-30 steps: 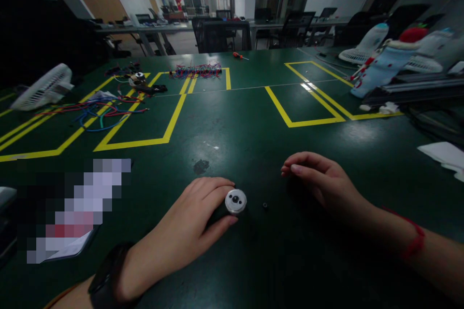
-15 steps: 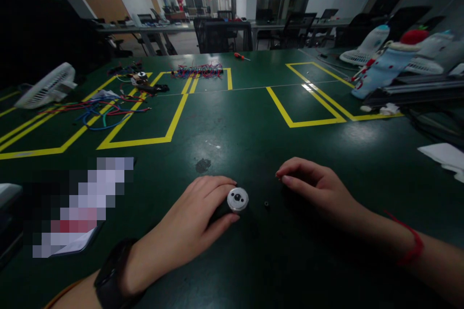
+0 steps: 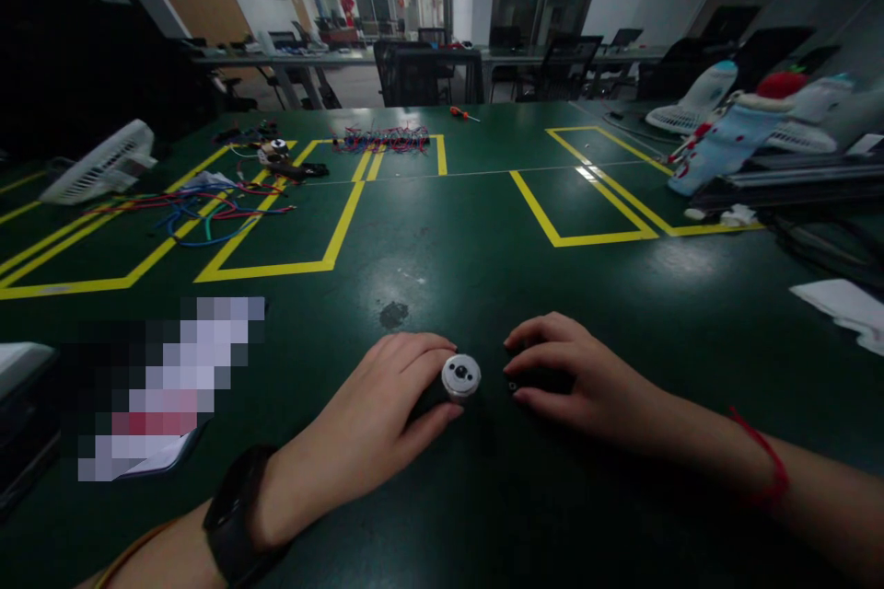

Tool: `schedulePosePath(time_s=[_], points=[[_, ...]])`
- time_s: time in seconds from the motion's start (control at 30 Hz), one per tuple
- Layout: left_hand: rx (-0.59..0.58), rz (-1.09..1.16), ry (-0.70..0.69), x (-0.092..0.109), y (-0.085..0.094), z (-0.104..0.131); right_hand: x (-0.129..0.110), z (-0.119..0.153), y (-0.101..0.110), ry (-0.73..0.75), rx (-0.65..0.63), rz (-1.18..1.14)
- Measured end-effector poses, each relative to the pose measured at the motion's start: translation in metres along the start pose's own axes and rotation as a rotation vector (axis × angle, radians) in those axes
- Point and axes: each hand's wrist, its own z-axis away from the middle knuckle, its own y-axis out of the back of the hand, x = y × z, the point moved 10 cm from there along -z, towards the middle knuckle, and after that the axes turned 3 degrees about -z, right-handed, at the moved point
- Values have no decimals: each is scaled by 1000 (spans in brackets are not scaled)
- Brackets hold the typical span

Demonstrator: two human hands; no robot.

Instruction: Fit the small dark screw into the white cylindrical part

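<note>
My left hand (image 3: 377, 400) is closed around a small cylindrical motor (image 3: 461, 375). Its round silver end faces up and towards me, showing a dark centre and two small holes; the body is mostly hidden by my fingers. To the right, my right hand (image 3: 573, 368) is low over the table with its fingers curled and thumb and index finger apart. A tiny dark nut-like piece (image 3: 512, 385) lies at the gap between those two fingertips. Whether they touch it I cannot tell.
Yellow tape (image 3: 266, 274) marks boxes on the green table (image 3: 414, 515). Tangled wires (image 3: 227, 207) and a white fan (image 3: 103, 164) are at left, a pixelated phone-like object (image 3: 172, 386) nearer. A screwdriver (image 3: 461, 113) lies far back; a blue bottle-like object (image 3: 718, 143) and white tissue (image 3: 839, 308) are right.
My right hand has moved left and down, bringing its fingertips to the small nut-like piece. My left hand keeps its hold on the motor. The view has shifted slightly.
</note>
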Motion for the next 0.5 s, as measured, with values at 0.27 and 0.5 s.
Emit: schedulePosePath(time_s=[0.27,0.5], points=[[-1,5,-6,2,2,-1,-32,-17,20,98,136,-150],[15,4,-12,3,2,-1,-66,-38,19,181,139,-102]])
